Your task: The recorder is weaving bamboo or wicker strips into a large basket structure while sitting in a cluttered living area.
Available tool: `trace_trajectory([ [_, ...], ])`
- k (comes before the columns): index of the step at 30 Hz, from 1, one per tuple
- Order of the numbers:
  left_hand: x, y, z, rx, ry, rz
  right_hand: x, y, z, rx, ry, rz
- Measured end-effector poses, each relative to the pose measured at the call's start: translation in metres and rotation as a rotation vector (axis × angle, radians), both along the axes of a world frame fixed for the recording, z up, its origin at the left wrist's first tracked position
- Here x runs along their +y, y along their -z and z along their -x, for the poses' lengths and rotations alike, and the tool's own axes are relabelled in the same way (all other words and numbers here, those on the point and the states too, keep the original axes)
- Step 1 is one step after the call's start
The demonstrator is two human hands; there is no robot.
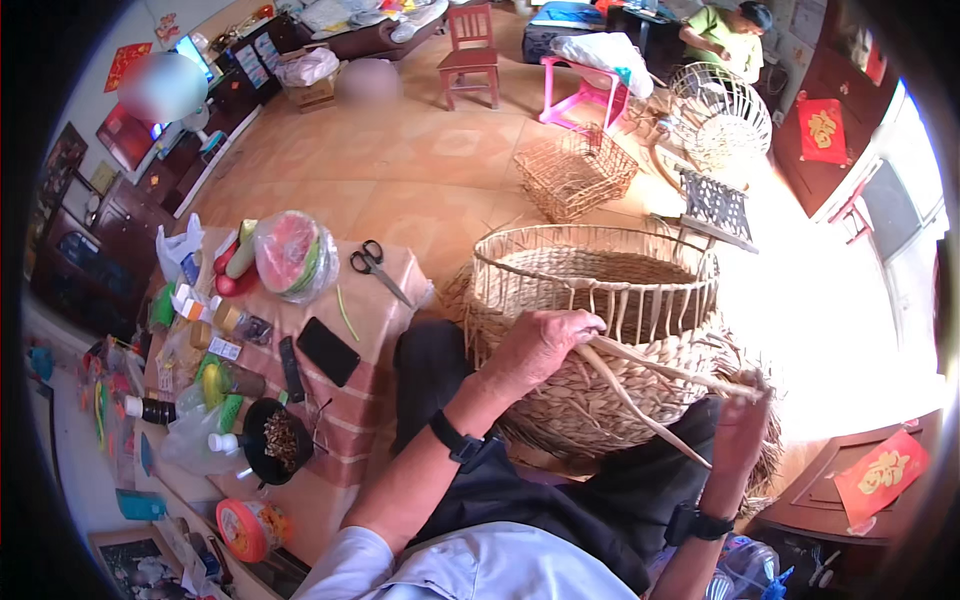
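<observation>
A round woven straw basket (620, 375) stands between my knees, its upper part an open frame of thin upright stakes under a rim. My left hand (545, 345) is closed at the near side of the basket, pinching pale straw strands (640, 357) between thumb and fingers. To the right, my right hand (738, 425) is closed on the other end of a strand, which stretches between the two hands. A second strand (640, 412) hangs from my left hand and slants down to the right across the basket's wall. Loose straw ends bristle around the basket's lower right side.
On the left, a cloth-covered table (390, 300) bears scissors (378, 270), a black phone (328, 352), a wrapped watermelon (293, 255), bottles and a dark pan (277, 440). Beyond my basket lie a wire-like basket frame (577, 172) and a pink stool (585, 88). Another person (728, 42) works far right.
</observation>
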State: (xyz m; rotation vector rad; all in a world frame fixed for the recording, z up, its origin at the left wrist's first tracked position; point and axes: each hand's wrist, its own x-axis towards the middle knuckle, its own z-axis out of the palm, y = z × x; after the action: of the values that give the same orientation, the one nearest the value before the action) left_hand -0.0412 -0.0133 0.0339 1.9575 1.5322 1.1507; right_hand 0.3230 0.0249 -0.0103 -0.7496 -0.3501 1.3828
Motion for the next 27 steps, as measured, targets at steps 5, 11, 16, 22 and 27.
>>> trace_trajectory([
  [5,-0.002,-0.008,0.000,-0.066,0.013,0.031,-0.053,-0.032,0.070,-1.216,-0.541,-0.239],
  [11,-0.003,-0.007,0.004,0.027,0.031,0.007,-0.092,-0.094,0.107,-1.180,-0.957,-0.210],
  [16,-0.013,-0.002,0.003,0.190,0.120,-0.163,-0.094,-0.147,0.094,-0.661,-0.646,-0.125],
  [22,-0.017,0.005,-0.011,0.094,-0.002,-0.086,-0.034,-0.105,0.132,-0.731,-0.669,-0.226],
  [27,-0.014,0.004,-0.010,0.057,-0.010,-0.050,0.006,-0.080,0.164,-0.725,-0.629,-0.386],
])
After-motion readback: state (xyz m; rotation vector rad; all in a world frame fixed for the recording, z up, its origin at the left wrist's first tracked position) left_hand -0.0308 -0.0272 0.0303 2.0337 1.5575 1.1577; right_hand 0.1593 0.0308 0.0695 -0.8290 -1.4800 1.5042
